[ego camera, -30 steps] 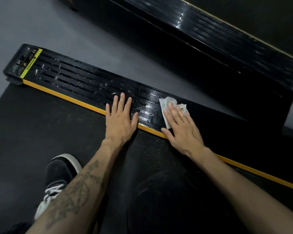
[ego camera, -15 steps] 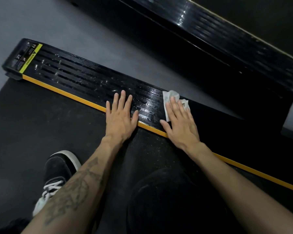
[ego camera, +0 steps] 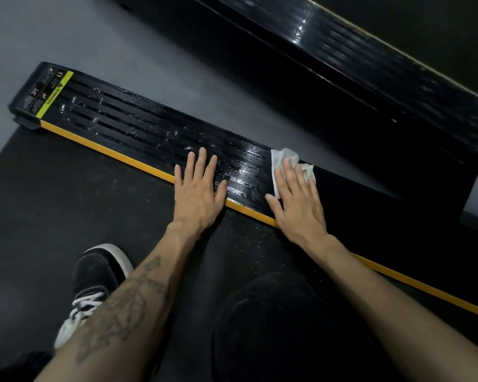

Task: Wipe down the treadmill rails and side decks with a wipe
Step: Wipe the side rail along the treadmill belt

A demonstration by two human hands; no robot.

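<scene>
While the flat right hand (ego camera: 297, 201) presses the wipe (ego camera: 283, 161) onto the ribbed side deck (ego camera: 138, 128), the open, empty left hand (ego camera: 198, 188) braces; long overlapping strokes along the grooves suit.

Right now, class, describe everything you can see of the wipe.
The wipe is a small, white, thin sheet, crumpled and creased. It lies flat on the glossy black ribbed side deck, pressed down by the straight fingers of the right hand, which cover most of it. Its top and left edges show beyond the fingertips. The left hand rests apart from it.
</scene>
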